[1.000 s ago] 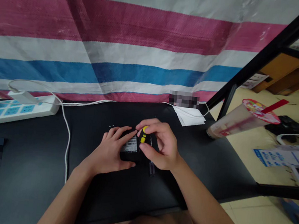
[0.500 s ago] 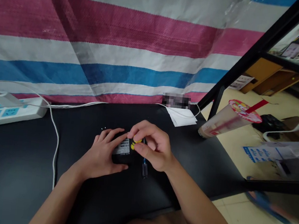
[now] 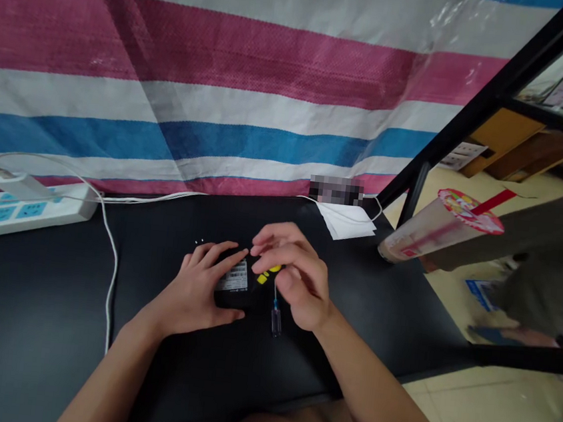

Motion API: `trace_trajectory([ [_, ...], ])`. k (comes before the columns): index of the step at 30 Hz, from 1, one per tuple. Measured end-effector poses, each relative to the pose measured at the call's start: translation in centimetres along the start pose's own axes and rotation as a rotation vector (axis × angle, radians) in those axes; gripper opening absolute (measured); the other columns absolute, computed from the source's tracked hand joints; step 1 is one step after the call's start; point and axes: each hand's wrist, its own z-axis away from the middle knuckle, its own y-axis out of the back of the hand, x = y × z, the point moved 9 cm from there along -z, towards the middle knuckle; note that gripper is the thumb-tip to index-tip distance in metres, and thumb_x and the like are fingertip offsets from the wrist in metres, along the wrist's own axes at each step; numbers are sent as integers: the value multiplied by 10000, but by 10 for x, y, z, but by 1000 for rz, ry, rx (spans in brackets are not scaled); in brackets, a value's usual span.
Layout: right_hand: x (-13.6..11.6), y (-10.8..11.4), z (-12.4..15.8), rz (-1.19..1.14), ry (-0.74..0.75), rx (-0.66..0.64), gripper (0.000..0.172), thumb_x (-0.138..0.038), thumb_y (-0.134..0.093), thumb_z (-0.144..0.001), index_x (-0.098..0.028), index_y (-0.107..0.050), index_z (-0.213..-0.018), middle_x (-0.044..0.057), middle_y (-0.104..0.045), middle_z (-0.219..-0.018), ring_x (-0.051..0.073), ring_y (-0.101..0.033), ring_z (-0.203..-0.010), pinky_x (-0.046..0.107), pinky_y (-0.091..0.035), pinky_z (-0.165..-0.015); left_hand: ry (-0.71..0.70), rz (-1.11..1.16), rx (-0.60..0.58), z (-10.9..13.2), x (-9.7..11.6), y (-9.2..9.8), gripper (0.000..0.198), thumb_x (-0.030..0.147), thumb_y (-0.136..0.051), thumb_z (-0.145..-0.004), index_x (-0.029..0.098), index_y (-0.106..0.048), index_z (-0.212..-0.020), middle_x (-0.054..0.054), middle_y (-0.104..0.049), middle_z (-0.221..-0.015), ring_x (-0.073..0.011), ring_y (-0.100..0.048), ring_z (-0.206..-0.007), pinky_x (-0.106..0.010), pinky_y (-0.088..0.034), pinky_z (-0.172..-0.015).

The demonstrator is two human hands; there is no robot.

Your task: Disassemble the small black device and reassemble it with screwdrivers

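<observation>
My left hand (image 3: 197,289) lies with spread fingers on a flat black device (image 3: 232,293) that carries a white barcode label (image 3: 233,276). My right hand (image 3: 295,276) curls over the device's far end, its fingers on a yellow part (image 3: 268,274) that is mostly hidden. Just below my right hand, a small screwdriver (image 3: 276,320) with a clear-blue handle lies on the black tabletop (image 3: 68,276), its tip hidden under my palm.
A white power strip (image 3: 25,205) and white cable (image 3: 113,247) lie at the left. White paper (image 3: 345,222) sits at the back. A tilted plastic cup (image 3: 441,228) with a red straw stands at the right edge. Past it, a person in dark clothing (image 3: 547,266) stands.
A person in dark clothing has entered at the right, covering the floor papers. My right hand has shifted slightly, showing more of the yellow part. The view has moved a little.
</observation>
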Motion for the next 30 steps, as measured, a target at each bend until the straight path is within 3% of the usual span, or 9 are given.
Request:
trace_trajectory([
  [3,-5,-1,-1,93,38,20,144,-271,-709,-975,-247,-780,-1098,76,-706,-1100,193,-711,-991,365,-616,-867,1,3,5,0,0,0,1018,615,-825,-766,389,-352,-1639,-90,-410,-1638,-415,-391,-1418,-621,-416,-1082],
  [8,7,-8,3,-106,-47,1,200,-211,-547,-1056,-261,-659,-1213,83,-764,-1159,227,-736,-1143,465,-610,-997,-7,-1,4,1,-1,-2,979,614,-832,-757,358,-419,-1606,-106,-415,-1633,-429,-388,-1419,-620,-416,-1085],
  [10,7,-7,4,-70,1,11,160,-228,-649,-1003,-259,-682,-1157,91,-721,-1208,235,-719,-1144,460,-603,-988,-7,2,12,1,-2,-2,1024,624,-831,-757,372,-370,-1636,-105,-400,-1645,-431,-383,-1425,-626,-411,-1090],
  [13,5,-5,4,21,56,47,258,-182,-796,-884,-255,-722,-1121,76,-683,-1151,215,-707,-1055,411,-603,-931,-6,7,8,1,-3,-2,1049,631,-826,-767,393,-323,-1656,-101,-395,-1647,-425,-385,-1421,-631,-415,-1083],
  [18,8,-12,2,-103,-25,-32,240,-179,-583,-1030,-247,-727,-1209,97,-762,-1149,241,-734,-1148,461,-600,-1003,-12,11,13,0,-2,-1,1031,605,-846,-749,372,-374,-1635,-113,-445,-1597,-436,-388,-1418,-628,-420,-1084],
  [23,-1,-4,0,26,83,54,257,-182,-823,-855,-246,-759,-1096,72,-704,-1105,205,-711,-1006,394,-608,-912,-5,15,11,0,-2,0,1027,618,-832,-766,388,-349,-1644,-106,-412,-1630,-433,-392,-1414,-634,-418,-1078],
  [28,4,-10,0,-74,14,-22,226,-174,-568,-1025,-237,-732,-1168,96,-764,-1094,223,-735,-1065,442,-609,-950,-4,26,9,0,-1,0,996,597,-846,-752,379,-392,-1610,-102,-427,-1615,-424,-379,-1419,-635,-404,-1096],
  [30,0,-9,1,-34,46,-3,174,-222,-643,-996,-248,-736,-1140,96,-740,-1146,226,-725,-1073,446,-608,-956,1,22,0,0,-2,0,1010,601,-848,-748,379,-382,-1617,-103,-412,-1628,-425,-380,-1417,-641,-403,-1092],
])
